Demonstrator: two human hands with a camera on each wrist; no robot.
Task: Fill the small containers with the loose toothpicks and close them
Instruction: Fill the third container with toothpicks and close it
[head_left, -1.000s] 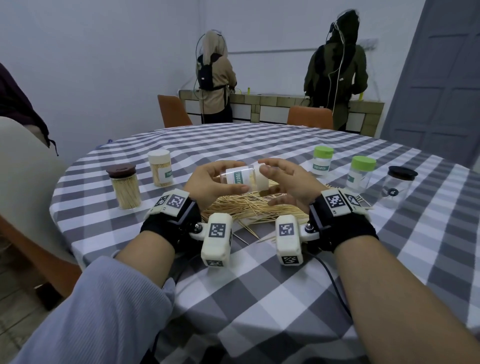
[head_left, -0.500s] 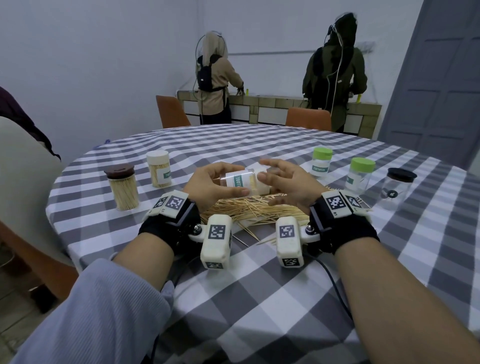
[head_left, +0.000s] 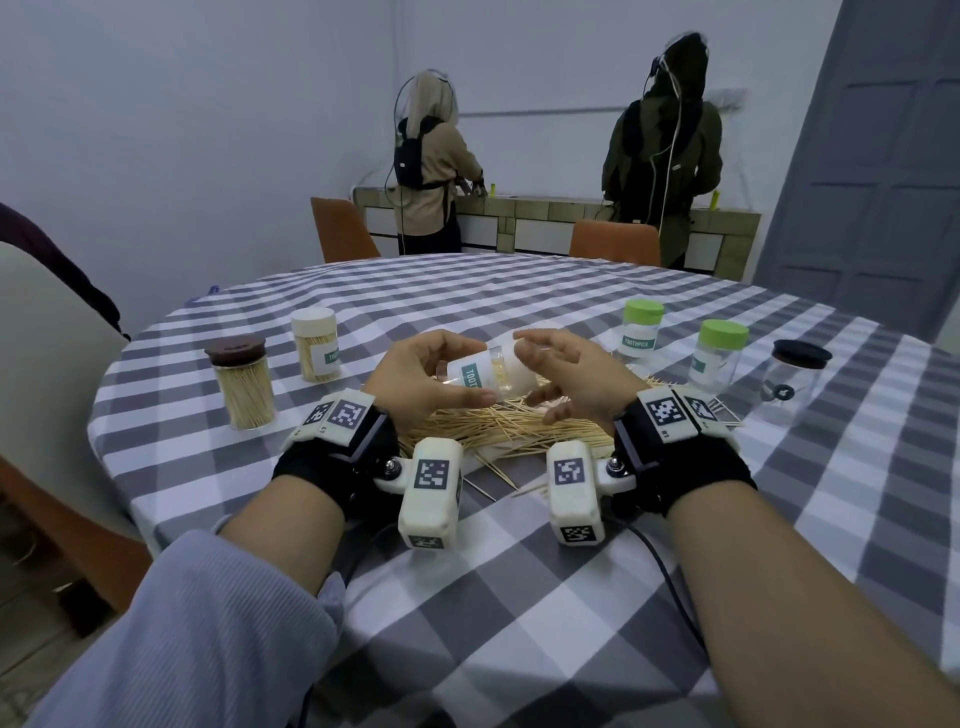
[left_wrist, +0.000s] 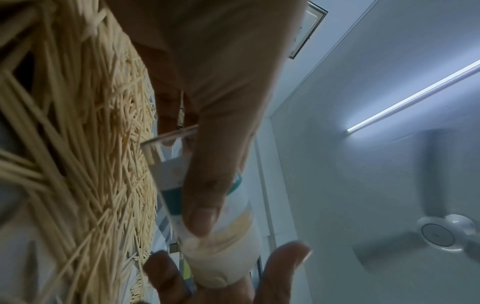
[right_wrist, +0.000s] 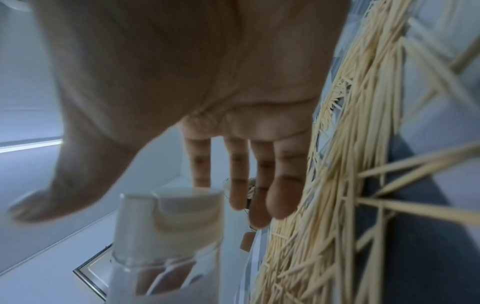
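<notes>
- Table (head_left: 519, 597) under a checked cloth, with a toothpick pile (head_left: 498, 426) lying just below the hands
- Left hand (head_left: 415, 379) grasps a capped jar (head_left: 488, 371) on its side above the pile, thumb across the label
- Right hand (head_left: 571, 374) at the jar's 3 o'clock, fingers loose and straight at the cap, gripping nothing
- Filled jars (head_left: 244, 384) at 9 o'clock, green-lidded jars (head_left: 719, 353) at 2 o'clock

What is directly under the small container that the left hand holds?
Under the small container, held on its side by the left hand, lies the pile of loose toothpicks on the checked tablecloth. The hands cover part of the pile, so anything there is hidden.
</notes>
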